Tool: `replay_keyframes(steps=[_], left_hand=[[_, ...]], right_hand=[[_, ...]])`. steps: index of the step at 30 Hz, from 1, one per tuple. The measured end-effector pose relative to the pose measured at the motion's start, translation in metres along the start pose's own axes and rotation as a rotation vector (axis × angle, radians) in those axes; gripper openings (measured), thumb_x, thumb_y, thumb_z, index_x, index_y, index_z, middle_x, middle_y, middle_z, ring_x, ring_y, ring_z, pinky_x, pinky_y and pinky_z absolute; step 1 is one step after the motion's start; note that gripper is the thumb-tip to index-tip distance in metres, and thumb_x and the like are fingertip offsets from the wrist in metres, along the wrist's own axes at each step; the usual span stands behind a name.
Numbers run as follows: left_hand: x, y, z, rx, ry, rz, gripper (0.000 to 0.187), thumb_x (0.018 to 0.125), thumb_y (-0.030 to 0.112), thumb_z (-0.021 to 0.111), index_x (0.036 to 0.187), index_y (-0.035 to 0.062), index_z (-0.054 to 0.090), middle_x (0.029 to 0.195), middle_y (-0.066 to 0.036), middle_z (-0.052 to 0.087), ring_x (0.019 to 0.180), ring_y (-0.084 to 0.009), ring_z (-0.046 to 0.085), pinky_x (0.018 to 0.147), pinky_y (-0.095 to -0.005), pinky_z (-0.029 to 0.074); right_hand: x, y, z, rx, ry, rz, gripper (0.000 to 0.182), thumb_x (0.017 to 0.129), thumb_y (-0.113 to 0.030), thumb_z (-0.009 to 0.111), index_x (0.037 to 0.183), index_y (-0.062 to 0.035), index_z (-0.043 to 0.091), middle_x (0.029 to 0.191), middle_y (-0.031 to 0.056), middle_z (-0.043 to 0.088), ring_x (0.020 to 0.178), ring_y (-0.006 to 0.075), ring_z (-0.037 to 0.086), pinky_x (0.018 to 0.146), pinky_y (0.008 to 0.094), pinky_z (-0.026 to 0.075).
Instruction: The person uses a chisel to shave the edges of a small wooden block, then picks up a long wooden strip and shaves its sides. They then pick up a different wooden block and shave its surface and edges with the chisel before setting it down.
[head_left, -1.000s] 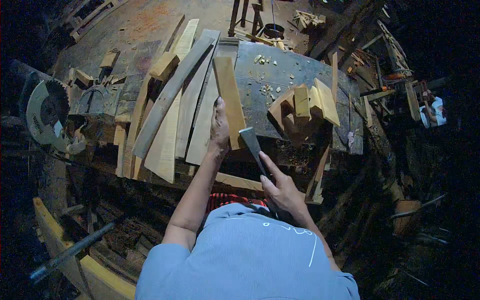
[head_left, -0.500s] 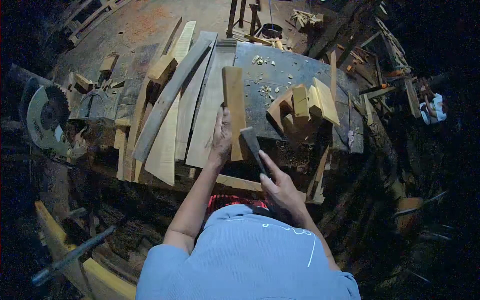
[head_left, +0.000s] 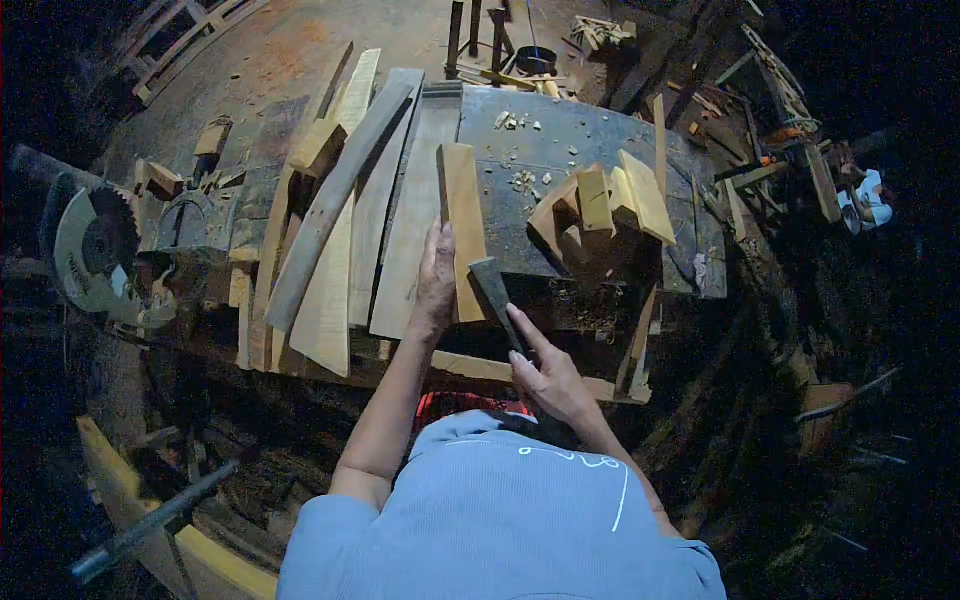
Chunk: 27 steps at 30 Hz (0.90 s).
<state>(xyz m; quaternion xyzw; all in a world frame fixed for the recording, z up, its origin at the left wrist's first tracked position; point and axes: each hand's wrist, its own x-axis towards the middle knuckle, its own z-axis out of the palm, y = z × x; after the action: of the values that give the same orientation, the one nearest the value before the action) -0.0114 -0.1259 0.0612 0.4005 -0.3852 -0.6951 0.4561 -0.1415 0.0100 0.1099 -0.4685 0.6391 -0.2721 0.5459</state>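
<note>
A tan piece of wood point(head_left: 462, 205) stands tilted at the front of the bench, its long side toward me. My left hand point(head_left: 436, 275) grips it along its left edge, fingers pointing up the side. In my right hand point(head_left: 548, 378) is a chisel point(head_left: 489, 287), its dark flared blade angled up and left. The blade's broad end sits right at the lower right edge of the wood. My index finger lies along the chisel, and the lower part of the tool is hidden by the hand.
Long boards point(head_left: 325, 270) lie on the left of the bench point(head_left: 510, 165). Wood chips and a cluster of cut blocks point(head_left: 595, 200) are on its right. A circular saw blade point(head_left: 105, 235) stands at far left. Another person point(head_left: 868, 205) is at far right.
The wood has dropped slightly toward me and tilted a little. The chisel and my right hand have shifted slightly left and stay close to its lower edge.
</note>
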Motion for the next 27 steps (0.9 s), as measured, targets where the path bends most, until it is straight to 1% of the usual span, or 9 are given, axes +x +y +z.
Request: replay_keyframes(steps=[5, 7, 11, 13, 15, 17, 21, 23, 27], left_hand=[[-0.007, -0.031, -0.015, 0.119, -0.111, 0.04, 0.064, 0.088, 0.048, 0.038, 0.13, 0.0036, 0.023, 0.115, -0.011, 0.045, 0.103, -0.0159, 0.046, 0.087, -0.0294, 0.039], [-0.009, -0.027, -0.012, 0.139, -0.188, 0.024, 0.063, 0.088, 0.048, 0.038, 0.13, 0.0035, 0.024, 0.116, -0.011, 0.044, 0.105, -0.0164, 0.044, 0.089, -0.0298, 0.037], [-0.006, -0.014, -0.009, 0.018, -0.172, 0.065, 0.06, 0.088, 0.045, 0.039, 0.13, 0.004, 0.027, 0.117, -0.01, 0.043, 0.105, -0.0152, 0.043, 0.089, -0.0287, 0.037], [-0.006, -0.016, -0.013, -0.005, -0.113, 0.022, 0.058, 0.088, 0.044, 0.039, 0.129, 0.0042, 0.028, 0.116, -0.01, 0.044, 0.105, -0.0145, 0.044, 0.088, -0.0283, 0.036], [-0.009, -0.027, -0.016, 0.038, -0.111, -0.025, 0.053, 0.09, 0.039, 0.039, 0.129, 0.0042, 0.028, 0.117, -0.008, 0.043, 0.106, -0.0134, 0.043, 0.09, -0.0268, 0.034], [-0.028, -0.001, 0.0, 0.016, -0.186, -0.109, 0.053, 0.09, 0.035, 0.04, 0.13, 0.0035, 0.027, 0.12, -0.009, 0.041, 0.109, -0.0138, 0.04, 0.093, -0.0266, 0.032], [-0.05, -0.018, 0.002, 0.115, -0.36, -0.141, 0.052, 0.089, 0.027, 0.041, 0.131, 0.0022, 0.024, 0.123, -0.009, 0.04, 0.113, -0.0135, 0.038, 0.094, -0.0245, 0.029], [-0.054, -0.02, 0.002, 0.191, -0.353, -0.103, 0.047, 0.088, 0.027, 0.039, 0.128, 0.0028, 0.03, 0.115, -0.008, 0.047, 0.099, -0.0141, 0.05, 0.084, -0.026, 0.041], [-0.044, -0.018, -0.006, -0.341, -0.226, -0.391, 0.046, 0.089, 0.038, 0.033, 0.118, 0.0032, 0.041, 0.096, -0.012, 0.057, 0.07, -0.0198, 0.059, 0.064, -0.032, 0.051]], right_hand=[[0.014, -0.018, -0.019, 0.154, -0.011, 0.168, 0.057, 0.083, -0.02, 0.048, 0.135, -0.0216, 0.025, 0.095, 0.0155, 0.057, 0.077, 0.022, 0.056, 0.074, 0.0323, 0.043], [0.024, -0.007, -0.02, 0.036, 0.112, -0.084, 0.058, 0.082, -0.019, 0.048, 0.135, -0.0206, 0.025, 0.095, 0.0147, 0.056, 0.074, 0.02, 0.054, 0.075, 0.0298, 0.043], [0.001, -0.016, -0.01, 0.046, -0.044, 0.089, 0.057, 0.082, -0.019, 0.047, 0.135, -0.0194, 0.026, 0.11, 0.0194, 0.053, 0.093, 0.0231, 0.055, 0.084, 0.0312, 0.04], [0.005, -0.005, 0.0, 0.004, 0.039, -0.128, 0.057, 0.082, -0.02, 0.047, 0.135, -0.0201, 0.026, 0.11, 0.0199, 0.054, 0.089, 0.0231, 0.056, 0.082, 0.0317, 0.041], [0.012, -0.011, -0.013, 0.102, -0.02, 0.143, 0.057, 0.082, -0.018, 0.046, 0.135, -0.0198, 0.026, 0.098, 0.0175, 0.058, 0.081, 0.0215, 0.056, 0.078, 0.0315, 0.042], [0.036, 0.003, -0.025, 0.063, 0.157, -0.154, 0.056, 0.082, -0.017, 0.047, 0.134, -0.0174, 0.028, 0.076, 0.0054, 0.055, 0.063, 0.0114, 0.047, 0.061, 0.0263, 0.043], [0.063, -0.008, -0.058, 0.244, 0.232, -0.081, 0.055, 0.083, -0.015, 0.048, 0.134, -0.0148, 0.028, 0.085, 0.0028, 0.054, 0.063, 0.0099, 0.046, 0.06, 0.0249, 0.043], [0.067, -0.001, -0.063, 0.3, 0.225, -0.085, 0.054, 0.084, -0.013, 0.047, 0.134, -0.0146, 0.027, 0.09, 0.005, 0.055, 0.064, 0.0105, 0.047, 0.063, 0.0257, 0.043], [0.048, 0.014, -0.049, 0.125, 0.197, -0.18, 0.056, 0.083, -0.013, 0.047, 0.135, -0.0135, 0.026, 0.115, 0.0083, 0.05, 0.071, 0.0106, 0.05, 0.071, 0.0267, 0.044]])
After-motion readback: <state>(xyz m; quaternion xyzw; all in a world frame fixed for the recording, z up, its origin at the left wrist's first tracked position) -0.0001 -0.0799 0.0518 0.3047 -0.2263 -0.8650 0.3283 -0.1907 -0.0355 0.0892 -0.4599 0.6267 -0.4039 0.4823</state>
